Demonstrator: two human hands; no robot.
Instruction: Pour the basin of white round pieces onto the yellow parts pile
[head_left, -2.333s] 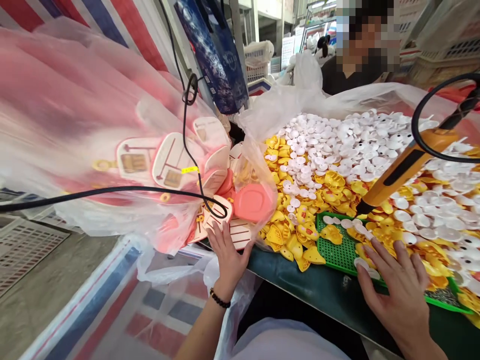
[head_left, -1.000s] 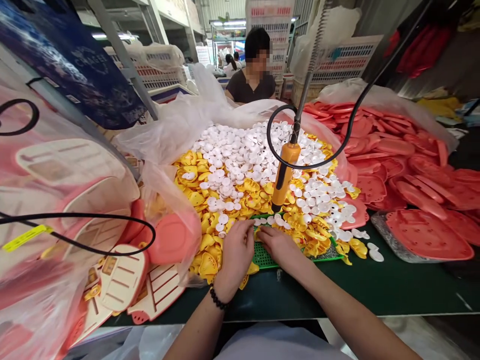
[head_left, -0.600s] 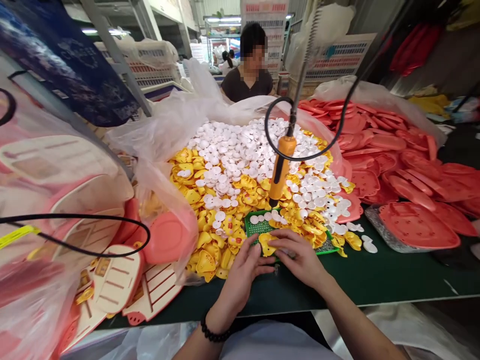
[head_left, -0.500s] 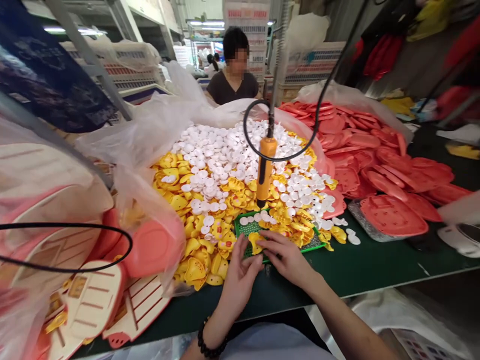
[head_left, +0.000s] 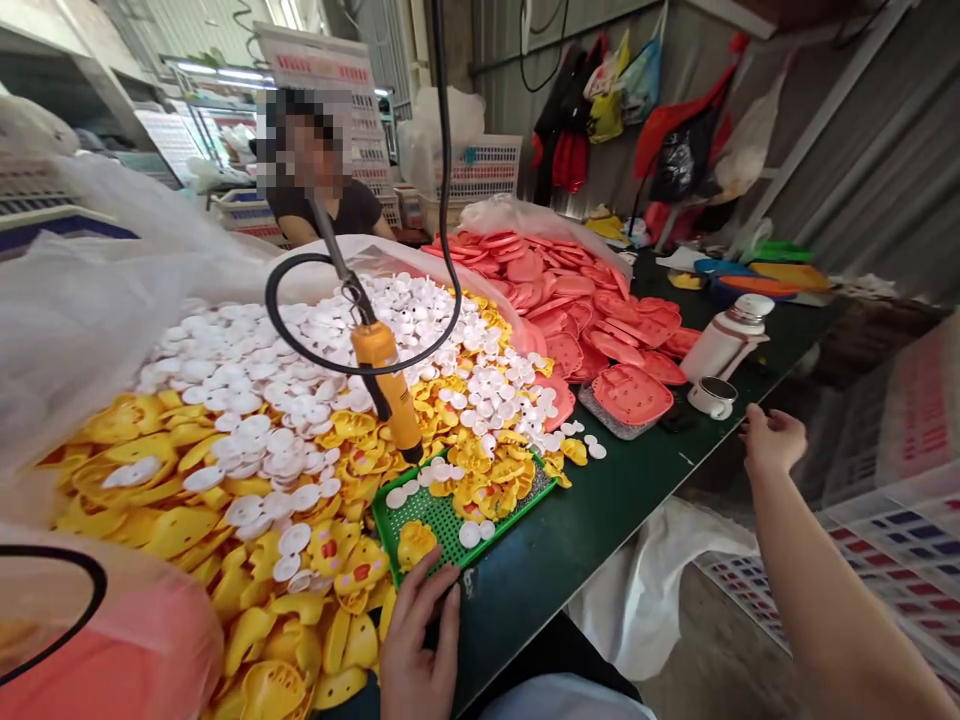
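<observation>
My left hand (head_left: 416, 645) is low at the near edge of the table, open, with the fingers spread and slightly bent; its fingertips (head_left: 439, 585) are at the rim of a green perforated tray (head_left: 442, 525), and I see nothing held in them. My right hand (head_left: 769, 442) is well off to the side, past the edge of the dark green work table (head_left: 577, 570); it is open and empty, with the fingers loosely curled, and the nearest things to it are a white mug (head_left: 711, 397) and a white thermos flask (head_left: 725, 340) standing on the table.

The tray lies just beyond my left hand, at the edge of a big heap; on it are a yellow plastic piece (head_left: 416, 545), just above my fingers, and a few white plastic discs (head_left: 470, 534). More yellow plastic pieces (head_left: 172, 525) and white plastic discs (head_left: 247, 400) are piled beside it and partly over its far side, all resting on a clear plastic bag (head_left: 90, 330).

An orange-handled electric tool (head_left: 382, 385) hangs over the heap on a looped black cord (head_left: 315, 365); its dark tip is near the tray's far edge, though I cannot tell whether it touches anything. Farther along the table is a pile of red plastic shells (head_left: 555, 300), and one sits on a grey mat (head_left: 604, 420); a co-worker (head_left: 330, 215) in a dark top sits across the heap.
</observation>
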